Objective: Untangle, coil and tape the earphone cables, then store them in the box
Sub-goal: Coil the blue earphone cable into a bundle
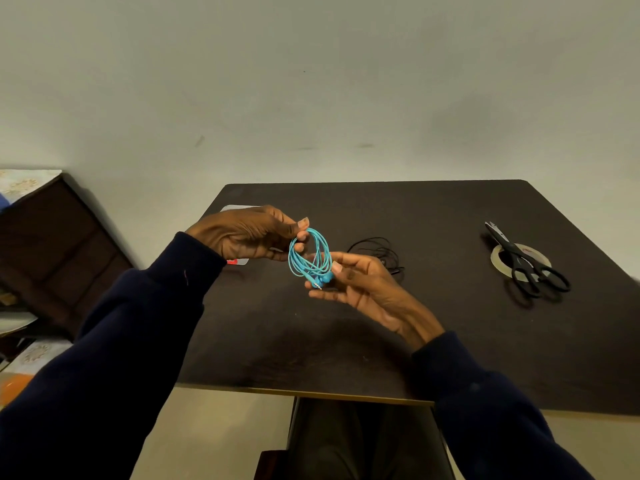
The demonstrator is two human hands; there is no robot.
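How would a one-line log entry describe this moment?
step: coiling | left hand: pinches blue earphone coil at top | right hand: pinches its bottom | black earphones, scissors, tape roll: on table

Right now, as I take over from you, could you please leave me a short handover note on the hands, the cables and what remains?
Left hand: pinches the top of the teal earphone coil.
Right hand: thumb and fingers hold the coil's lower end, where the earbuds and plug sit.
Black earphone cable: lies loose on the table, beyond the right hand.
Scissors lie across the tape roll, far right.
A pale container, mostly hidden behind the left hand, may be the box.
Done: teal cable coiled.
Left: tape it, store it, then coil, tape and store the black one.
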